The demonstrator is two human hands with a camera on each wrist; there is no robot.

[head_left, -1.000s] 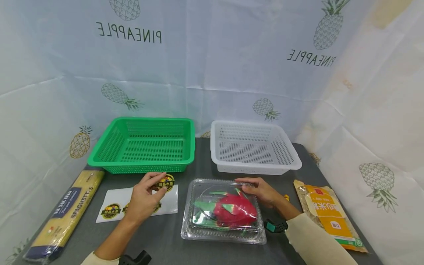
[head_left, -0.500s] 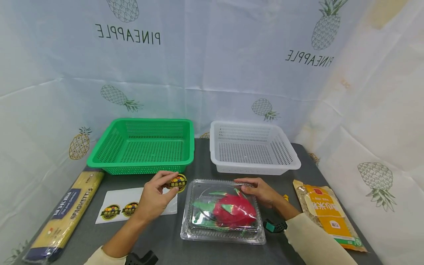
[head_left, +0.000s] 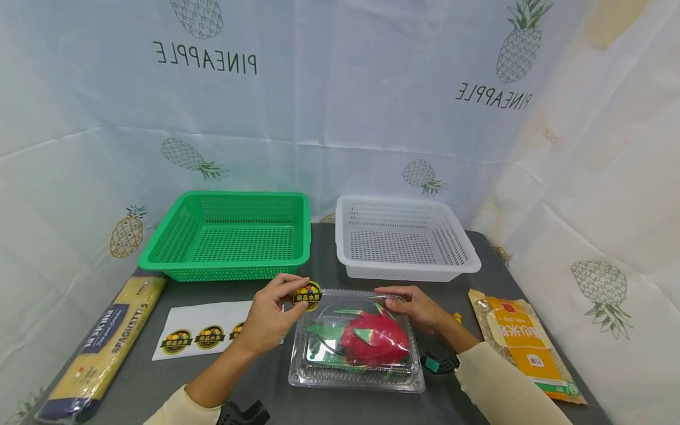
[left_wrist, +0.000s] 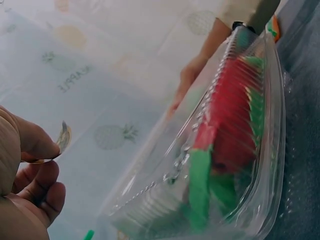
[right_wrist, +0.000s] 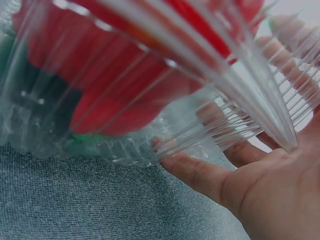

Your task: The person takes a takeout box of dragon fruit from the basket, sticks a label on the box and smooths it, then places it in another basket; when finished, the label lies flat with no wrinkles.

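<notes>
A round black-and-gold sticker (head_left: 307,296) is pinched between the thumb and fingers of my left hand (head_left: 271,316), over the back left corner of a clear plastic clamshell box (head_left: 313,372). A red dragon fruit (head_left: 374,339) with green tips lies inside the lidded box. My right hand (head_left: 419,310) holds the box at its back right corner; the right wrist view shows its fingers (right_wrist: 200,175) around the ridged plastic side. Left of the box, partly under my left forearm, lies a white sticker sheet (head_left: 186,319) with several matching stickers.
Behind stand a green basket (head_left: 228,274) at left and a white basket (head_left: 398,271) at right. A spaghetti pack (head_left: 106,342) lies along the left table edge, an orange-labelled grain bag (head_left: 526,342) at the right. Printed cloth (head_left: 340,88) encloses the table (head_left: 255,383).
My left hand has moved right with the sticker, from above the sticker sheet to the box's back left corner. My right hand has stayed on the box.
</notes>
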